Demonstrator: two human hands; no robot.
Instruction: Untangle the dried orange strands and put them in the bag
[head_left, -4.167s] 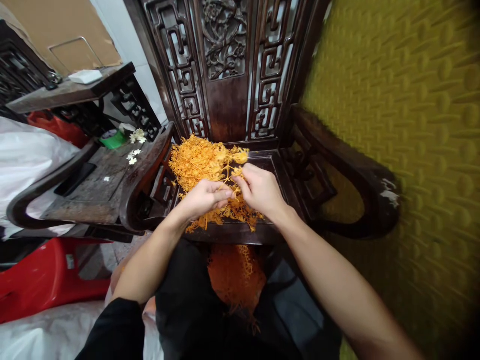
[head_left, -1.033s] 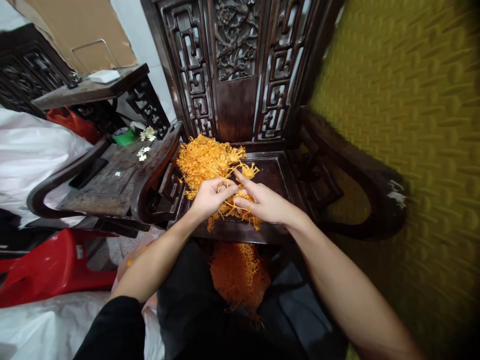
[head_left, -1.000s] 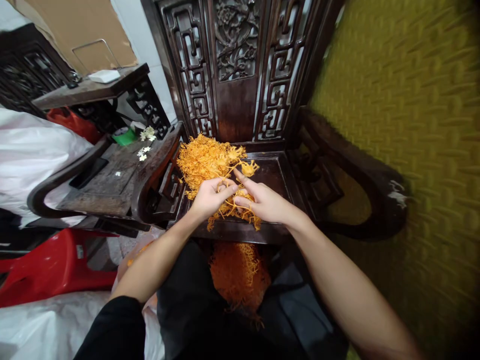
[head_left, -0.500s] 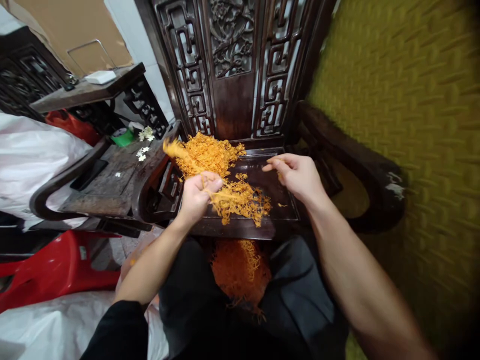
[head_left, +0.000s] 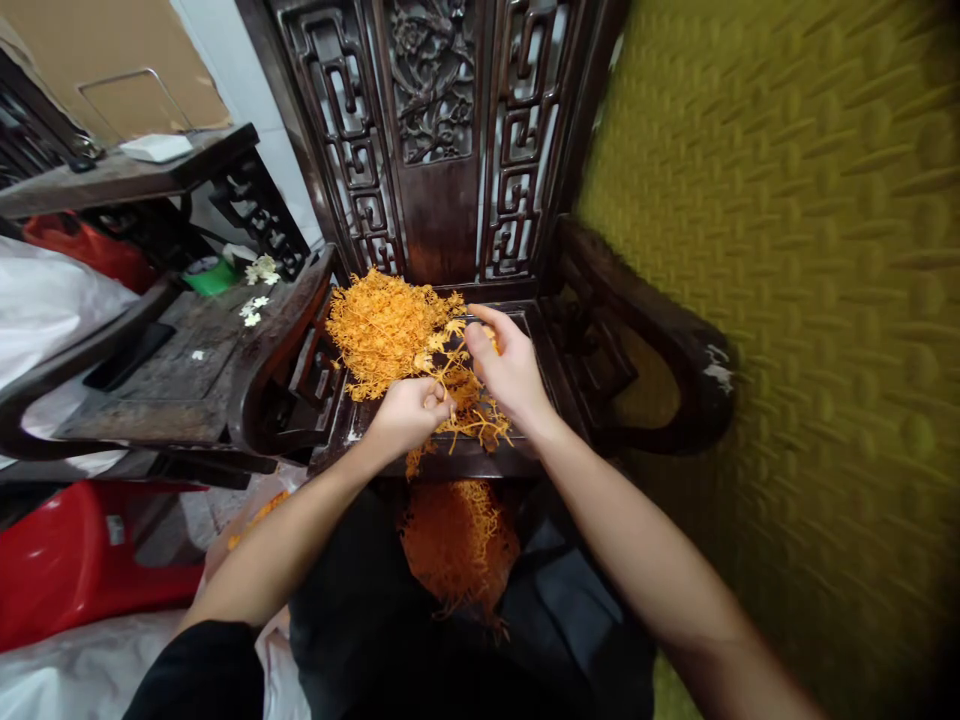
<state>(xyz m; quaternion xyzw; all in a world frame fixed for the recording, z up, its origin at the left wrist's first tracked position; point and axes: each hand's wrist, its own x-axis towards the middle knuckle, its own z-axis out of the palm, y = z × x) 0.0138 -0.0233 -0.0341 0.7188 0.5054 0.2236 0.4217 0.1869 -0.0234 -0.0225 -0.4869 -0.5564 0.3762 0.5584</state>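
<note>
My left hand is closed in a pinch on thin orange branching sprigs, which look like plastic and spread out to the right of its fingertips. My right hand is just above and right of them, thumb and index finger a little apart at the tips. Orange shows inside its curled fingers, though the piece is partly hidden. Beside both hands a large heap of orange sprigs lies on the dark wooden chair seat. Below, between the knees, hangs a reddish bag with more orange sprigs.
Carved chair back rises behind the seat, with a curved armrest at right. At left stand another wooden chair with green tape and pale flower pieces on it, a red plastic stool and white sacks.
My right hand has moved left to the sprigs by my left hand. My left hand has turned, and its sprigs now lie differently. The view has shifted right.
</note>
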